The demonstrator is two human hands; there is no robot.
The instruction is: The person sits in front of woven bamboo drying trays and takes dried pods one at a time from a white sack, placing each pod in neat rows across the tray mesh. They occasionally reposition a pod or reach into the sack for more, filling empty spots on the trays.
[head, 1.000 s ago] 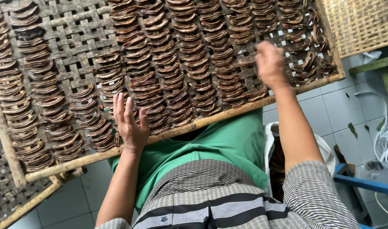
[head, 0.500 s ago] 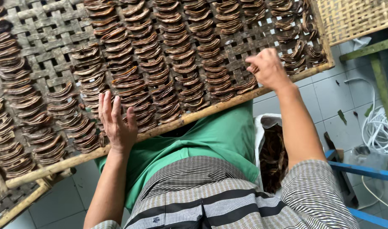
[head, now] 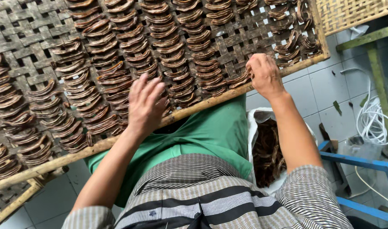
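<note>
Your left hand (head: 145,104) lies flat with its fingers spread and grips nothing, resting on the near end of the rows of brown curved strips (head: 117,46) on the woven tray (head: 28,25). Your right hand (head: 265,75) is curled at the tray's near right edge, fingertips among the last strips, though I cannot tell whether it has hold of one. The strips look light, dry and likely brittle, so pinch 1 gently by its middle rather than its thin tips; more sit in the white bag (head: 268,148) by your right knee.

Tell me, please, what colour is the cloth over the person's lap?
Plain green. The cloth shows best in the head view, just below the woven tray.
</note>
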